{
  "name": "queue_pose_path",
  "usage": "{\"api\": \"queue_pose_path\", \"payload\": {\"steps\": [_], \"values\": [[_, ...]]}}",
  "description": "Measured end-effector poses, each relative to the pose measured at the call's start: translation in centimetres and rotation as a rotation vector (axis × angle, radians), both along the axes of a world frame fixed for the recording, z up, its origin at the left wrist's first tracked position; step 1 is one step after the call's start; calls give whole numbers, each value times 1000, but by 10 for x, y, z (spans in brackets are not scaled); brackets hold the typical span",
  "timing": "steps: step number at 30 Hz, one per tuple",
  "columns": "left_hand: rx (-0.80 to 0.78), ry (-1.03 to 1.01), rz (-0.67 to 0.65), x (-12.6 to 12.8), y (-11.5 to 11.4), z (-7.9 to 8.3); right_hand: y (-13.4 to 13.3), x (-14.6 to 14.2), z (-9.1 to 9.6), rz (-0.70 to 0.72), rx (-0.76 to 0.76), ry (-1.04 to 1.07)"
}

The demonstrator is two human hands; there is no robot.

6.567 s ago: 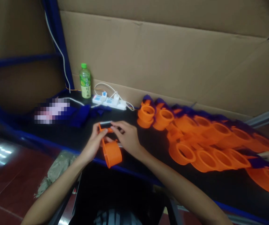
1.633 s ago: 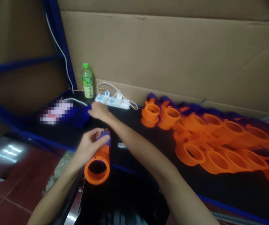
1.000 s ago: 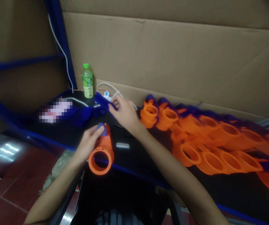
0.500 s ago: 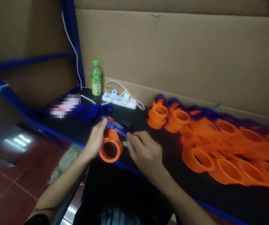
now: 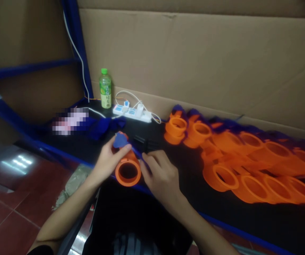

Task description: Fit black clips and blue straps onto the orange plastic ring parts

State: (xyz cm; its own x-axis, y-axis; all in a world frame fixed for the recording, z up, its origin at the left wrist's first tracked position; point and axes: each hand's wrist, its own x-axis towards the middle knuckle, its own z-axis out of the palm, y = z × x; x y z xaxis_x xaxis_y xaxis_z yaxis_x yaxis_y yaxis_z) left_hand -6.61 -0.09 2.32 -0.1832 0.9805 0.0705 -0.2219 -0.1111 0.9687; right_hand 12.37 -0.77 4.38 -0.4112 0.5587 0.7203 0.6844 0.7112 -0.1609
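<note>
My left hand [image 5: 107, 161] grips an orange plastic tube piece [image 5: 127, 171] at the near edge of the black table, its round opening facing me. A blue cloth strip [image 5: 120, 140] lies over the top of that piece under my left fingertips. My right hand [image 5: 160, 173] is closed, pinching the other end of the blue strip just right of the orange piece.
Many orange ring-shaped pieces with blue straps [image 5: 237, 159] are spread over the right of the black table [image 5: 184, 198]. A green bottle [image 5: 105, 88], a white power strip [image 5: 131, 112] and a heap of blue cloth [image 5: 101, 125] sit at the back left. Cardboard [image 5: 195, 60] walls the back.
My right hand reached to the blue heap at the back left, picked out a strip and brought it to the orange piece. Both hands now hold it against the piece.
</note>
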Motion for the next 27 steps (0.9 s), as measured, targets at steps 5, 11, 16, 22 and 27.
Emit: {"api": "queue_pose_path", "payload": {"steps": [5,11,16,22,27], "values": [[-16,-43,-83,-3,-11,5,-2,2,3,230,-470,259],[153,14,-138,3,-25,6,4,-10,-4,250,-910,656],[286,31,-234,3,-34,5,-2,-16,-3,324,-1056,890],[403,195,-209,0,-38,-2,-15,-20,-7,425,-1220,1152],[442,262,-192,-1,-36,-6,-17,-20,-6,421,-1305,1166]]}}
